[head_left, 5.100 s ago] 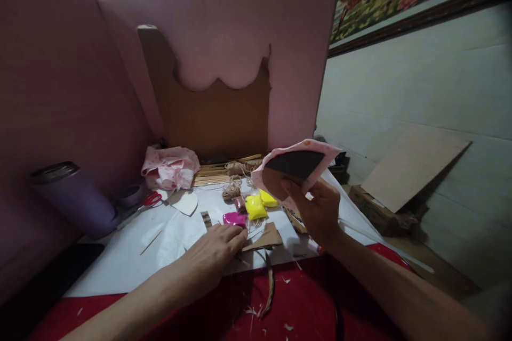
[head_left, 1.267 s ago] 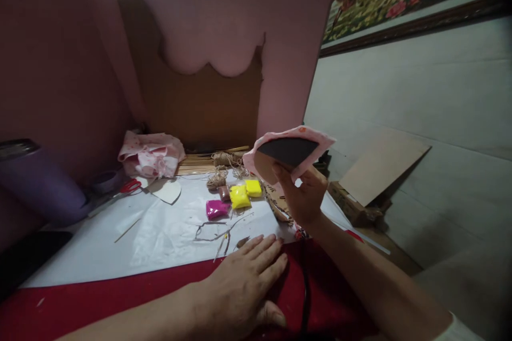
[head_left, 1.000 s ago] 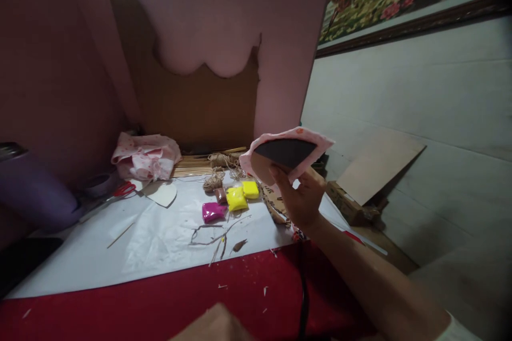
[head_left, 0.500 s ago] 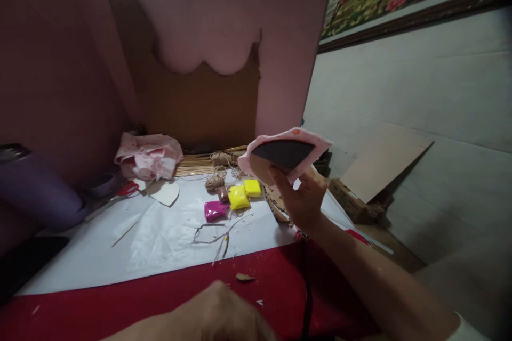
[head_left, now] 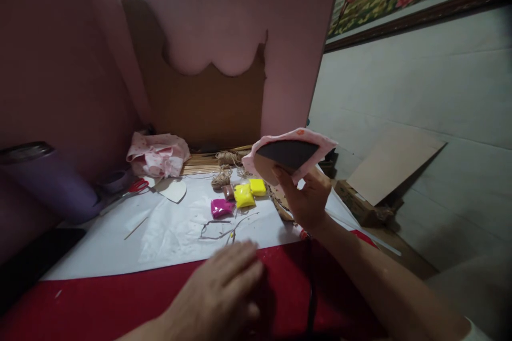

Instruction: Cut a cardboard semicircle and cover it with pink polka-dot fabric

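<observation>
My right hand (head_left: 310,200) grips a piece of cardboard (head_left: 288,153) with a dark top face and pink cloth along its edge, held tilted above the table. The thumb presses on its near face; the fingers behind are partly hidden. Over the red cloth (head_left: 132,303), my left hand (head_left: 220,287) is somewhat blurred, fingers stretched forward and nothing seen in it. Beyond it on the white sheet (head_left: 160,240) are thin twigs (head_left: 218,232), a magenta packet (head_left: 221,208), two yellow packets (head_left: 244,195) and a small brown packet (head_left: 228,192).
Behind the packets are twine (head_left: 221,178) and a row of thin sticks (head_left: 198,164). To the left are crumpled pink cloth (head_left: 158,154), red scissors (head_left: 138,186), a white cut-out (head_left: 172,190) and a purple tumbler (head_left: 48,181). Scalloped brown cardboard (head_left: 204,106) stands at the back.
My left hand has moved up and forward over the red cloth, its fingers now showing. My right hand keeps its grip on the cardboard piece. The whole view has shifted slightly.
</observation>
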`<state>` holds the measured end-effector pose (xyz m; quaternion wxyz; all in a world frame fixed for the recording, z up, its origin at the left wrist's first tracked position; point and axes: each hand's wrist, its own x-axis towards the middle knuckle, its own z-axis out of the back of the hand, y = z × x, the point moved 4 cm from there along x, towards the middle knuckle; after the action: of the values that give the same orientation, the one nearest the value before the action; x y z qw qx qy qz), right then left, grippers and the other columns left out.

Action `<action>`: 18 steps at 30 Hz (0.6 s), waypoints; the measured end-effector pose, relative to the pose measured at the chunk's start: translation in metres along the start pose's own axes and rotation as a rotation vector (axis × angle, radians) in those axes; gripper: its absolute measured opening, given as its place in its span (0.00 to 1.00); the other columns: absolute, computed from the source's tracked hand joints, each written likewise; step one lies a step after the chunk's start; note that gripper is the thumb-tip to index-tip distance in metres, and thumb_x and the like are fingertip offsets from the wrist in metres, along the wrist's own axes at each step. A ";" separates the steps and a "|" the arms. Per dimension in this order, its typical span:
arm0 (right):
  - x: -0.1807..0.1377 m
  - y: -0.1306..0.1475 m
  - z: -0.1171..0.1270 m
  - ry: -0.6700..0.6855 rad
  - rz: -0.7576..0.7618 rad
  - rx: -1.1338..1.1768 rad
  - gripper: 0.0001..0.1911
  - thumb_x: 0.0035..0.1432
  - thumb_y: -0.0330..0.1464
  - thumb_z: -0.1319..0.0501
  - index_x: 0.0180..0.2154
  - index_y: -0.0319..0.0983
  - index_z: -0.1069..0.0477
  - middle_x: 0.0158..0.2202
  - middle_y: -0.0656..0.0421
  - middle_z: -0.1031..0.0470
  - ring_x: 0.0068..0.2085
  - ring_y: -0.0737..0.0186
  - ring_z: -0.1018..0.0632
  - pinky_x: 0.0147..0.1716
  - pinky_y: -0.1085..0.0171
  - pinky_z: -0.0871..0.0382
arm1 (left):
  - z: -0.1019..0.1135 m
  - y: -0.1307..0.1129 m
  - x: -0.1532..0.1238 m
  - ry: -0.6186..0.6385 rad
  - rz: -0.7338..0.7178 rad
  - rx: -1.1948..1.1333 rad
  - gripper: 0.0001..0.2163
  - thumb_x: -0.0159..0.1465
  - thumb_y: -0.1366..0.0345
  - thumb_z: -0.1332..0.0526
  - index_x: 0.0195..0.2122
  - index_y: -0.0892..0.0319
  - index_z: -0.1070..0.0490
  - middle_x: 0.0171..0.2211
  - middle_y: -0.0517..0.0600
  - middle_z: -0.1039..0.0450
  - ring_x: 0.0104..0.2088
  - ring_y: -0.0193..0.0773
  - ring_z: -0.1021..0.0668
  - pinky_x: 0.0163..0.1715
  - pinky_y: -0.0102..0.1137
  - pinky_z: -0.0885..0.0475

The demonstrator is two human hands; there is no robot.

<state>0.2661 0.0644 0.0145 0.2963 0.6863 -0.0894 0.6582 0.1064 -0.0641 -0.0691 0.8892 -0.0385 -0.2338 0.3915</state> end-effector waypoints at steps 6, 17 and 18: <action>-0.001 0.001 -0.001 0.018 0.000 0.055 0.04 0.51 0.33 0.36 0.27 0.40 0.29 0.21 0.63 0.29 0.22 0.67 0.31 0.22 0.66 0.36 | 0.036 0.034 0.029 0.013 0.421 0.379 0.08 0.62 0.63 0.44 0.30 0.61 0.31 0.31 0.55 0.28 0.32 0.44 0.26 0.32 0.38 0.30; -0.002 0.000 -0.002 0.037 0.023 0.081 0.04 0.52 0.33 0.37 0.27 0.40 0.28 0.24 0.62 0.26 0.25 0.65 0.27 0.26 0.65 0.32 | 0.014 0.046 0.025 0.018 0.452 0.353 0.10 0.63 0.70 0.51 0.26 0.59 0.37 0.27 0.51 0.30 0.28 0.41 0.30 0.29 0.37 0.34; -0.002 0.000 -0.002 0.038 0.023 0.081 0.04 0.52 0.33 0.37 0.27 0.40 0.29 0.24 0.62 0.26 0.25 0.65 0.27 0.26 0.65 0.32 | 0.014 0.039 0.020 0.000 0.427 0.336 0.11 0.64 0.70 0.52 0.25 0.58 0.38 0.26 0.50 0.31 0.27 0.39 0.30 0.28 0.36 0.34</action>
<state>0.2642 0.0648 0.0129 0.2624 0.6839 -0.0647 0.6776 0.0853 -0.0242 -0.0586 0.7803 0.0611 -0.1521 0.6036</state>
